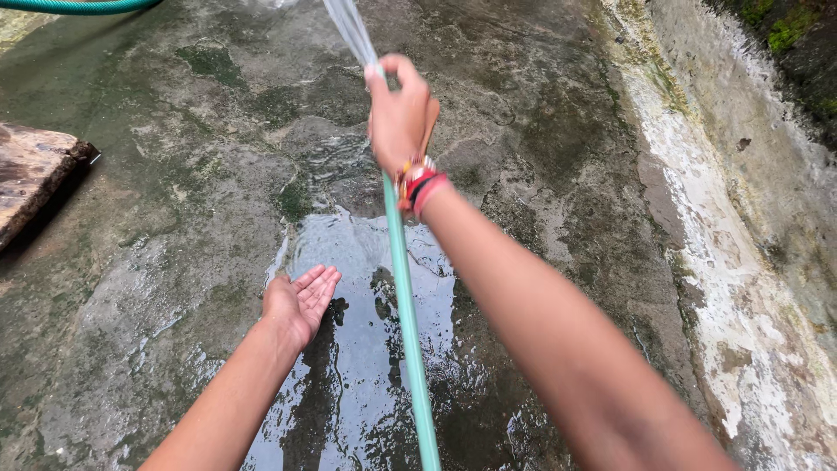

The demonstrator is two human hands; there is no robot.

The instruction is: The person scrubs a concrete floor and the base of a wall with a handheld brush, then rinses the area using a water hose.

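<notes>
My right hand (398, 113) grips the end of a green hose (406, 305), thumb over the nozzle, and a flat spray of water (349, 26) shoots up and away from it. The hose runs down under my right forearm to the bottom edge of the view. Red and orange bands circle my right wrist. Lower left, my left hand (301, 303) is held out palm up with fingers apart, holding nothing, above the wet concrete floor (218, 174).
A puddle (357, 349) spreads on the mossy concrete beneath both arms. A worn wooden slab (30, 174) lies at the left edge. Another stretch of green hose (78, 7) curves across the top left. A whitish concrete wall (741, 218) slopes along the right.
</notes>
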